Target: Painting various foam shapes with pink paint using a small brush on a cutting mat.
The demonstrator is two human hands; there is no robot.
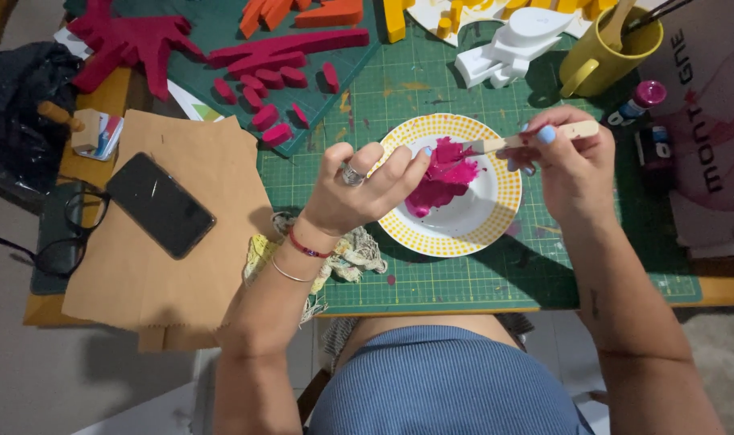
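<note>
Head view, looking down at the table (496,300): left hand (359,189) at centre frame, fingers curled, fingertips gripping the left rim of the plate (483,234), a white plate with yellow dotted rim sitting centre-right on the green cutting mat (463,278). Right hand (564,161) just right of the plate, closed around a brush (528,138) with pale wooden handle, held near-horizontal, tip pointing left into the magenta paint (443,177) pooled on the plate's upper left part. Ring on left hand, red and thin bracelets on left wrist. Crumpled net rag (355,256) under the left wrist, at the mat's lower left edge. Brown paper (165,266) left of the mat, black phone (161,205) lying on it; black glasses (57,242) far left. Upper left: magenta painted foam shapes (266,56) on a second mat, small pieces scattered beside. Top centre: white foam piece (512,44). Upper right: yellow mug (604,52) holding brushes, small paint bottle (642,101) with magenta cap just below it.
</note>
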